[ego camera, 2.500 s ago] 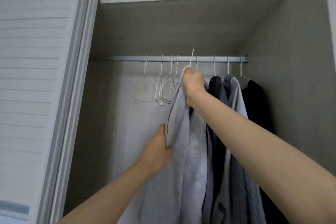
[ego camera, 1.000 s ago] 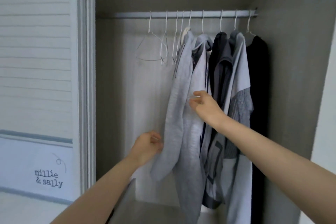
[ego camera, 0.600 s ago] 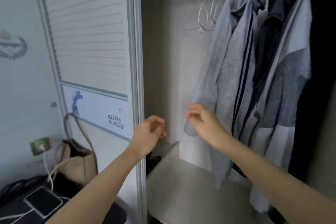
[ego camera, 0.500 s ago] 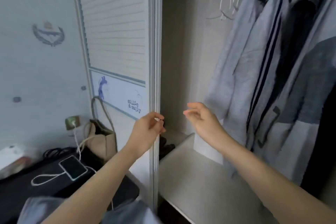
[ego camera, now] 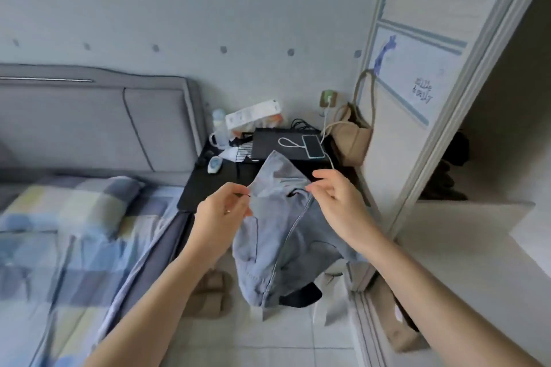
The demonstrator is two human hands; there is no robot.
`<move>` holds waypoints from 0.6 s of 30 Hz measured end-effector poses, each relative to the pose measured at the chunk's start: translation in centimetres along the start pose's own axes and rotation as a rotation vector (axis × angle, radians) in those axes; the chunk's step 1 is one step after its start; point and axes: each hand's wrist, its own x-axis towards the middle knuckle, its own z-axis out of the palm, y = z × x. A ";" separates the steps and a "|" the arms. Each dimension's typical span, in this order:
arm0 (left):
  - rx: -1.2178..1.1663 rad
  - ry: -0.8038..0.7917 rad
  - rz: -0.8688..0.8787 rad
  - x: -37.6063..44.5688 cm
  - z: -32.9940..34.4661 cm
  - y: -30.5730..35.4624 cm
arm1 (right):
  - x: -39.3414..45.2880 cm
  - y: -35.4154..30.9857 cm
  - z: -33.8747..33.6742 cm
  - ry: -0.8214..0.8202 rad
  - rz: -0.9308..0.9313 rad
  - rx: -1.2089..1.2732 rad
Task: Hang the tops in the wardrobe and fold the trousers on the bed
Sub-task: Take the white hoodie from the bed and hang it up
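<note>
A light blue denim garment (ego camera: 278, 235), apparently trousers, hangs in front of me between the bed and the wardrobe. My left hand (ego camera: 222, 211) pinches its upper edge on the left. My right hand (ego camera: 335, 199) pinches the upper edge on the right, some fingers spread. The cloth droops in folds toward the tiled floor. The bed (ego camera: 59, 247) with a checked blue and yellow cover lies at the left. The wardrobe (ego camera: 489, 158) stands open at the right; its hanging tops are out of view.
A black bedside table (ego camera: 220, 179) behind the garment carries a phone (ego camera: 312, 146) on a charging cable, a bottle and small items. A beige bag (ego camera: 351, 137) hangs by the wardrobe door. Brown slippers (ego camera: 208, 292) and a dark item lie on the floor.
The view has swung from the wardrobe to the left and down toward the bed. Both hands, empty half a second ago, now hold a denim garment by its top edge.
</note>
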 end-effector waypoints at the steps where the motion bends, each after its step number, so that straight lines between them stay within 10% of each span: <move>1: 0.008 0.040 -0.024 -1.3 -1.3 -1.0 | -0.4 -0.7 1.3 -0.051 -0.011 0.017; 18: 0.052 0.584 -0.476 -35.5 -21.6 -15.4 | -23.8 -13.4 27.7 -0.698 -0.227 0.102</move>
